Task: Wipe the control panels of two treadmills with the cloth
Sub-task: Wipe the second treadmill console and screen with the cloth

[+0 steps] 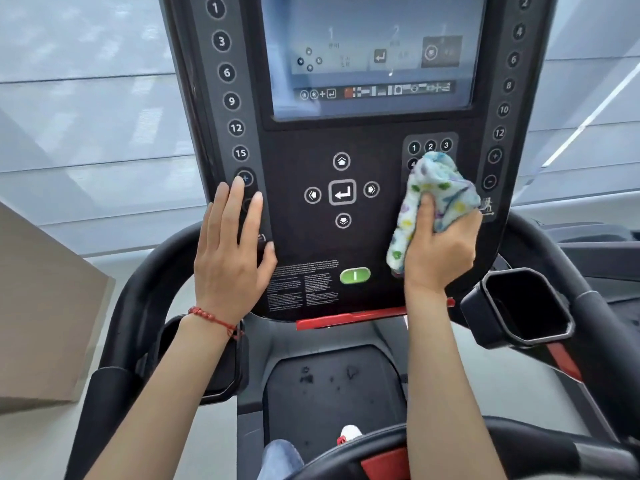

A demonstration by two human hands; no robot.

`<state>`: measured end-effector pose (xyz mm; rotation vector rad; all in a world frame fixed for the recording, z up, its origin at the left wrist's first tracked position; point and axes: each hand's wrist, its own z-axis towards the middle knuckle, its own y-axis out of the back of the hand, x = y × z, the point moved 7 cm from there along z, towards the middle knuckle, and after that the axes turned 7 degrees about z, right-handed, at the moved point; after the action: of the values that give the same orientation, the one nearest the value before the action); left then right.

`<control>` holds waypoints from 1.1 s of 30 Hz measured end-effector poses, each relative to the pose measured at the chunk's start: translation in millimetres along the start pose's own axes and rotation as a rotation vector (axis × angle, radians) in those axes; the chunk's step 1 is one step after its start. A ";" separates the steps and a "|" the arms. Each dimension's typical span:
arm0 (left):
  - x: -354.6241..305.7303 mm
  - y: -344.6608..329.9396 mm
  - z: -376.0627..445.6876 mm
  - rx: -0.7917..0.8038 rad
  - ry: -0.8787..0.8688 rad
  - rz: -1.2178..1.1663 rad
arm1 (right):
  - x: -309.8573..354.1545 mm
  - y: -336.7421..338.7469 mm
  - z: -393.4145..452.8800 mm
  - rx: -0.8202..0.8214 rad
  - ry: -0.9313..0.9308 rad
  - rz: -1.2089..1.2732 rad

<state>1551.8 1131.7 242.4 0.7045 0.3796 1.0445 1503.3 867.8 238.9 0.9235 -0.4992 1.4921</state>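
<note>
Nearest the camera, two bare forearms reach up from the bottom of the view toward the control panel (304, 157) of a treadmill. The left hand (232, 251), with a red bracelet (214, 318) at the wrist, lies flat and spread against the panel's left edge, fingers extended over the lowest buttons of the left number column (230, 98); it holds nothing and seems to be steadying. The right hand (440, 244) is closed around the cloth (433, 195), a bunched pale towel with coloured spots, thumb pressed across its front. The cloth is pushed against the panel's lower right, its long axis running up and down, its top covering part of the small keypad (430, 146) so that only the 1, 2 and 3 keys and part of another show. The wiping hand is thus already on the surface; the unwiped span appears to lie to its left, across the arrow keys (342, 192) and the green start button (355, 275), and above it, toward the screen (374, 57). The next stroke probably turns on sweeping leftward or upward without pressing keys. Two cup holders flank the console: the right cup holder (533, 336) looks empty, the left one is mostly hidden behind the left wrist. Beyond are pale blinds.
</note>
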 end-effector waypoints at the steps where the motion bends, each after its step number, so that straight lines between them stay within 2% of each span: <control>1: 0.0 -0.1 0.0 -0.006 0.000 -0.002 | -4.6 2.4 1.5 -0.013 -0.052 0.002; 8: 0.9 0.0 -0.8 -0.031 -0.020 -0.008 | 6.9 -1.5 -22.7 -0.124 -0.239 0.109; 12: 1.4 -1.8 -1.4 -0.037 -0.024 -0.025 | 24.1 -13.3 -53.6 -0.042 -0.207 0.136; 20: 1.9 -3.0 -2.1 -0.051 -0.042 -0.058 | 72.4 -36.8 -116.9 0.176 0.225 -0.001; 23: 3.0 -3.2 -1.3 -0.038 -0.045 -0.068 | 71.5 -36.5 -111.0 0.193 0.393 -0.067; 25: 4.0 -2.7 -1.9 -0.030 -0.047 -0.072 | 66.0 -34.8 -100.9 0.188 0.426 -0.090; 28: 3.4 -1.4 -2.2 -0.025 -0.040 -0.073 | 51.2 -28.8 -83.9 0.149 0.360 -0.106; 33: 1.0 -0.7 -1.2 -0.026 -0.020 -0.064 | 1.8 -1.9 -32.4 0.021 0.105 -0.093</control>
<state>1552.0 1132.8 241.1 0.6752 0.3685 0.9796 1497.1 894.2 220.9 0.8685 -0.3598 1.4555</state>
